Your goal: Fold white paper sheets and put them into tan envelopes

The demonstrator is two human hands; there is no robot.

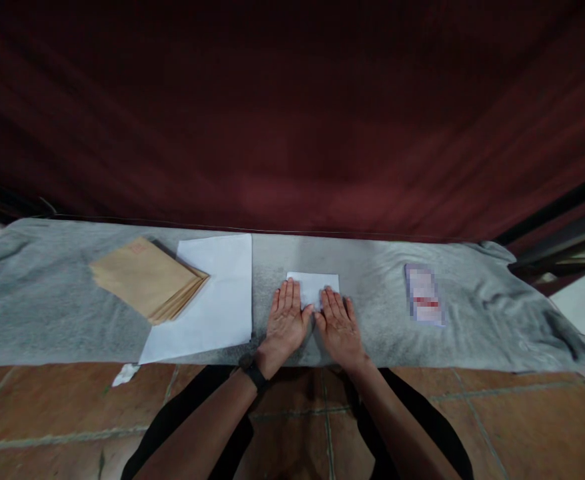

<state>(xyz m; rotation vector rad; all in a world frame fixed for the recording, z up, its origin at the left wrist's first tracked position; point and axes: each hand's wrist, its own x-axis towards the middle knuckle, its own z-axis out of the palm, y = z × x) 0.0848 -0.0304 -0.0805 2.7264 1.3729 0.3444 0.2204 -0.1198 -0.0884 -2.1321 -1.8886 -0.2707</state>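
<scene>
Both hands are on a narrow tabletop covered with grey cloth (377, 333). A small white paper (313, 281) lies on that cloth at the centre, directly before the person, its upper edge clear of the hands.

Left hand (286, 323): palm down at the paper's left side, fingers (289, 293) straight and close together, thumb angled out toward the other hand. A dark wristband (253, 372) is worn at the wrist. Right hand (340, 330): palm down at the paper's right side, fingers straight and slightly spread, thumb angled inward. The two thumbs are very near each other — whether they touch cannot be told. Neither hand is pinching anything.

To the left, a fanned stack of brown envelopes (145, 277) partly overlaps large white sheets (225, 287). A faint red print shows on the top envelope. To the right, well apart from the hands, lies a pale bundle (425, 293) with a red mark; its surface is blurred.

A dark red curtain (292, 147) hangs beyond the tabletop. On the tiled floor (62, 407), a white scrap (125, 375) lies near the tabletop's front edge.
</scene>
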